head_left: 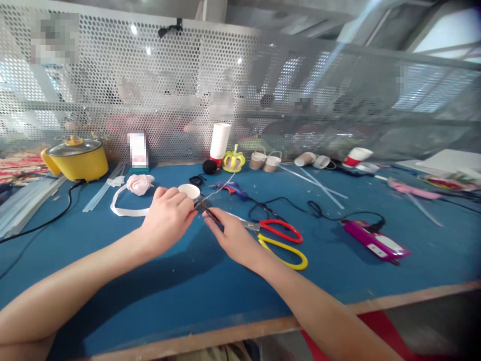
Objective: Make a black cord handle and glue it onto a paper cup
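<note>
My left hand [169,215] is closed, its fingertips pinching a thin twisted silvery wire [223,186] that slants up to the right. My right hand [236,235] grips a slim dark tool [212,215], whose tip meets the wire close to the left fingertips; its exact kind is hard to make out. Just behind the left hand sits a small round white cup-like piece [191,191], partly covered by the fingers. Large scissors [280,231] with one red and one yellow handle lie beside the right hand. Beyond the hands rests a blue hot glue gun [235,189].
A yellow electric pot [86,160] stands at the left, near a pink fabric rose [140,184] with white ribbon. Stacked paper cups [220,141], a yellow crown-shaped piece [233,161] and small baskets [257,159] line the back. Cables run to a purple power strip [376,240].
</note>
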`<state>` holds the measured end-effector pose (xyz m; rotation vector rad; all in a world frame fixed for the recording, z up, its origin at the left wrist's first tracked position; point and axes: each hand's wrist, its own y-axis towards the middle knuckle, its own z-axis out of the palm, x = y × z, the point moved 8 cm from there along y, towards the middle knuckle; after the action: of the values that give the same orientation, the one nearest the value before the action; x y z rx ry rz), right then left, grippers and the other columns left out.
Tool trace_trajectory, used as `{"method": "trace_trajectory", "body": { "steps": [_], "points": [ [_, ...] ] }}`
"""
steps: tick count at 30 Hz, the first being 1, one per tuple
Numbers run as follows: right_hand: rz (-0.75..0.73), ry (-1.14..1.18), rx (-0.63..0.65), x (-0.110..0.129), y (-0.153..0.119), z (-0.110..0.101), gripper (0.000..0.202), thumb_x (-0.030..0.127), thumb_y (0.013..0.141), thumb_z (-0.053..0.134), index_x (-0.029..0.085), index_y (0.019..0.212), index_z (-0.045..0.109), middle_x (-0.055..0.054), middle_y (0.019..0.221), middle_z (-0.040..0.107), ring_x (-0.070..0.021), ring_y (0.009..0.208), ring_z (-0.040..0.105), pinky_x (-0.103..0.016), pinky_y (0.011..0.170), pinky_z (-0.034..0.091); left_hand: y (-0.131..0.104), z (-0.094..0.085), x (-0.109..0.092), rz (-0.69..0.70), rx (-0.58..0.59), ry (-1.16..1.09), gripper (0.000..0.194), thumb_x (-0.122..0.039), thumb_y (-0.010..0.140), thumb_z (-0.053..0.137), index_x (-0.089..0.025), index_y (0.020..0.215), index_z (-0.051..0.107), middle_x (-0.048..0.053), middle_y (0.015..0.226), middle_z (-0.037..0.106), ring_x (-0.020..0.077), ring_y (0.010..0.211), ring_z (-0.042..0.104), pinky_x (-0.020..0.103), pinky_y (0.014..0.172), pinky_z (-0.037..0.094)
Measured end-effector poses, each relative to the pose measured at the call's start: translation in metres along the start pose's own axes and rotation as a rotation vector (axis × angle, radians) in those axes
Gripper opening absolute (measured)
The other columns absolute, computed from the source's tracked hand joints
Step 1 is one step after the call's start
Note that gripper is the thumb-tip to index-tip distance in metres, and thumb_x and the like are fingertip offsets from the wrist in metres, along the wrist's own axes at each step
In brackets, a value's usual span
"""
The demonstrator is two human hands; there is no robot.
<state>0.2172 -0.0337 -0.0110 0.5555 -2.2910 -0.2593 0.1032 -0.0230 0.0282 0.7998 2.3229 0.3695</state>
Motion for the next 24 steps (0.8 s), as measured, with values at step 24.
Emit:
{"method": "trace_trajectory", "body": {
  "steps": [24],
  "points": [
    [-0.023, -0.066, -0.062, -0.006, 0.003, -0.001, 0.020, 0.029, 0.087, 0.042, 0.015, 0.096, 0.054, -0.009, 0.094, 0.062, -0.0189, 0.086, 0.057, -0.031, 0.077, 0.043, 0.000, -0.007, -0.002, 0.031, -0.052, 0.087, 0.018, -0.024, 0.077, 0.049, -0.015, 0.063, 0.053, 0.004, 0.063, 0.054, 0.0169, 0.067, 0.047, 0.032, 0.066, 0.037]
  ]
}}
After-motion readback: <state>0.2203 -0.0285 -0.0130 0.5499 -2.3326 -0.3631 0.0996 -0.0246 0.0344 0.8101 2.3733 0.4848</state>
